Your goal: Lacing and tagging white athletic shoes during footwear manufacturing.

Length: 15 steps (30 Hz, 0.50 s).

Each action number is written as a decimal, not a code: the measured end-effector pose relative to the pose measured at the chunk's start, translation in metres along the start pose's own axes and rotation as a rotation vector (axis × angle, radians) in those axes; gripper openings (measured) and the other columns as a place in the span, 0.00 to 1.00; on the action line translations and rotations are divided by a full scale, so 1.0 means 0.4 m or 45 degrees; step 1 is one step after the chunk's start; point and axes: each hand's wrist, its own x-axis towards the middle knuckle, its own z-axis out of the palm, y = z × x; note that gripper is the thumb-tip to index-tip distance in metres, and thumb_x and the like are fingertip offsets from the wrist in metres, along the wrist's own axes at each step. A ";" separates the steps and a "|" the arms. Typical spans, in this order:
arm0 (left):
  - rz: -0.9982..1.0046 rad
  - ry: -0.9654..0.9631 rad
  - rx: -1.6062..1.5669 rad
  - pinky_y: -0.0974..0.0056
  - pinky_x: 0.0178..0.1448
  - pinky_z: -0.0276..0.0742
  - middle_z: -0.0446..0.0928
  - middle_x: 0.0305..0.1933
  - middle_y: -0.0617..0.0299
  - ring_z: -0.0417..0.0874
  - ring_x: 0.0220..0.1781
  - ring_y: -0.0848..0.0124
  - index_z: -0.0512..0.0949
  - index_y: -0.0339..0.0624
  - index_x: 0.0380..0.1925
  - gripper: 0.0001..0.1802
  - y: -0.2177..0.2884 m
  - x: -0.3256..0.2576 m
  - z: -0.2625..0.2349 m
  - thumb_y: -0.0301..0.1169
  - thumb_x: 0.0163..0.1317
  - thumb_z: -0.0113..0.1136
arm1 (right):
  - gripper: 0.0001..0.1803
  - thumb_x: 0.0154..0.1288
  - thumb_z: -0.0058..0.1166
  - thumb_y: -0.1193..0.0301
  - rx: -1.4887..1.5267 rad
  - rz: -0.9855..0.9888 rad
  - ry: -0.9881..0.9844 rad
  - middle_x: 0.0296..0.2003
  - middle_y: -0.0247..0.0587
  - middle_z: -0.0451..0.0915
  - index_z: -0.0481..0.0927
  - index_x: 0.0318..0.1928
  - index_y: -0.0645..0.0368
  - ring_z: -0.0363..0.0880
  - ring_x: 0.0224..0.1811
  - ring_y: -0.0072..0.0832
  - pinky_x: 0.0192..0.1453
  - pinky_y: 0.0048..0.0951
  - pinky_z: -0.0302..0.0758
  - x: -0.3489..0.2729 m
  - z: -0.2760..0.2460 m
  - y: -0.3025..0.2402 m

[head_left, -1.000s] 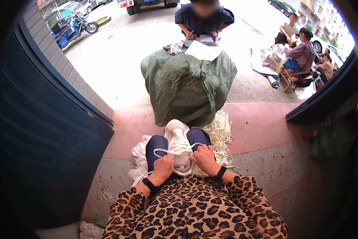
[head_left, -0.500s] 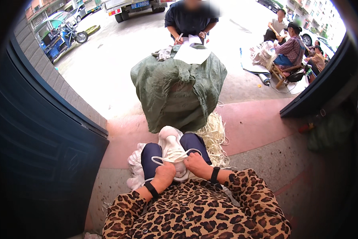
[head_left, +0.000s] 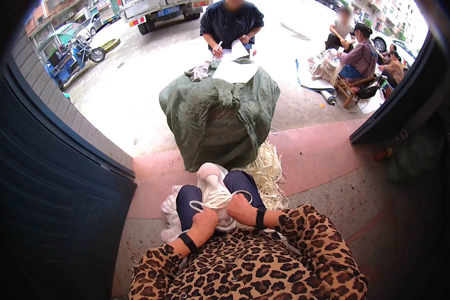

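I'm watching the left hand (head_left: 203, 224) pinching white lace (head_left: 214, 204), the shoe (head_left: 213, 185) resting between the knees (head_left: 189, 200), and the right hand (head_left: 241, 209), also gripping lace, sitting nearer its partner than a second ago, apparently shortening the span.

White shoe (head_left: 212, 184) between knees (head_left: 241, 181), toe forward, lace (head_left: 214, 205) looped both sides

truck (head_left: 157, 7): cut by top edge | person opposite (head_left: 231, 27): head blurred, cut off | shoe (head_left: 212, 186): partly hidden behind fingers (head_left: 209, 215)
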 end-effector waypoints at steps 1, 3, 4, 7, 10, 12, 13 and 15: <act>0.012 -0.011 -0.009 0.66 0.16 0.71 0.72 0.21 0.57 0.78 0.18 0.66 0.74 0.39 0.21 0.03 0.000 0.003 0.002 0.27 0.46 0.52 | 0.05 0.44 0.52 0.70 -0.002 -0.004 -0.001 0.18 0.34 0.74 0.79 0.18 0.55 0.72 0.28 0.30 0.26 0.31 0.62 -0.001 -0.001 0.001; -0.010 -0.033 -0.023 0.66 0.15 0.72 0.72 0.22 0.58 0.78 0.19 0.67 0.75 0.39 0.22 0.04 -0.004 0.008 0.003 0.27 0.47 0.52 | 0.05 0.44 0.52 0.70 0.012 -0.009 0.018 0.17 0.34 0.74 0.79 0.18 0.54 0.72 0.27 0.30 0.26 0.31 0.61 0.003 -0.002 0.001; -0.029 -0.055 -0.039 0.66 0.15 0.72 0.73 0.23 0.59 0.79 0.20 0.68 0.75 0.40 0.24 0.05 -0.006 0.010 0.004 0.28 0.48 0.52 | 0.05 0.44 0.52 0.70 0.011 -0.012 0.021 0.17 0.34 0.74 0.79 0.18 0.54 0.72 0.27 0.30 0.26 0.31 0.61 0.001 -0.001 0.002; -0.048 0.024 -0.045 0.67 0.16 0.72 0.72 0.23 0.59 0.79 0.20 0.68 0.74 0.41 0.24 0.04 -0.010 0.002 0.013 0.28 0.48 0.51 | 0.06 0.43 0.50 0.70 0.028 -0.015 0.092 0.15 0.34 0.73 0.77 0.16 0.56 0.70 0.26 0.30 0.27 0.30 0.60 -0.006 0.004 0.000; -0.019 0.112 -0.066 0.68 0.16 0.72 0.71 0.23 0.60 0.78 0.19 0.69 0.72 0.42 0.23 0.03 -0.013 -0.017 0.010 0.28 0.48 0.51 | 0.06 0.43 0.50 0.70 0.006 0.000 0.084 0.16 0.33 0.73 0.77 0.15 0.56 0.70 0.27 0.30 0.27 0.31 0.60 -0.013 0.003 0.001; -0.012 0.177 -0.055 0.68 0.16 0.72 0.70 0.23 0.61 0.78 0.19 0.70 0.71 0.43 0.22 0.02 -0.016 -0.031 0.020 0.28 0.48 0.51 | 0.05 0.42 0.52 0.70 0.048 -0.013 0.066 0.16 0.35 0.73 0.78 0.16 0.55 0.71 0.27 0.30 0.26 0.30 0.60 -0.011 0.001 0.002; -0.003 0.241 -0.048 0.68 0.16 0.72 0.70 0.23 0.62 0.77 0.19 0.70 0.70 0.44 0.22 0.02 -0.018 -0.036 0.024 0.28 0.48 0.51 | 0.05 0.42 0.52 0.70 0.049 -0.016 0.070 0.16 0.35 0.73 0.78 0.16 0.55 0.71 0.27 0.30 0.26 0.30 0.60 -0.012 0.005 0.005; -0.019 0.236 -0.073 0.68 0.18 0.72 0.70 0.26 0.61 0.77 0.21 0.69 0.70 0.43 0.22 0.02 -0.018 -0.042 0.023 0.28 0.48 0.51 | 0.04 0.43 0.51 0.70 0.126 0.015 0.104 0.18 0.36 0.74 0.78 0.18 0.56 0.71 0.29 0.31 0.28 0.31 0.61 -0.020 0.017 0.013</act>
